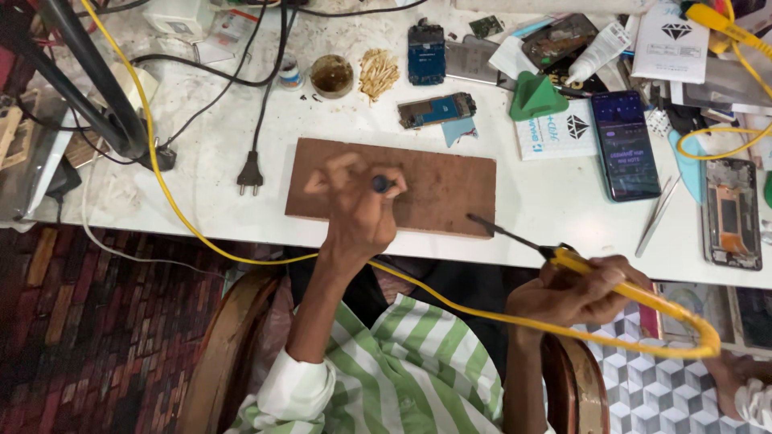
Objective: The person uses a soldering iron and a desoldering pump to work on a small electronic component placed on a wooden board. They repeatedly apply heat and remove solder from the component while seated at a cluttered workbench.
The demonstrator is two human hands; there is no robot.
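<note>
My left hand (pixel 358 201) hovers over a brown wooden board (pixel 450 181) on the white table (pixel 201 153), blurred, pinching a small dark round part (pixel 380 184) between its fingertips. My right hand (pixel 575 293) is near the table's front edge, gripping a yellow-handled soldering iron (pixel 531 243) whose dark tip points left toward the board's right corner. The iron's yellow cable (pixel 450 301) loops across my lap and up the left of the table.
Phone circuit boards (pixel 434 108), a lit smartphone (pixel 625 145), an opened phone frame (pixel 730 213), tweezers (pixel 658 215), a green stand (pixel 535 96), a small round tin (pixel 331 75), a black plug (pixel 251 173) and a lamp arm (pixel 88 80) crowd the table.
</note>
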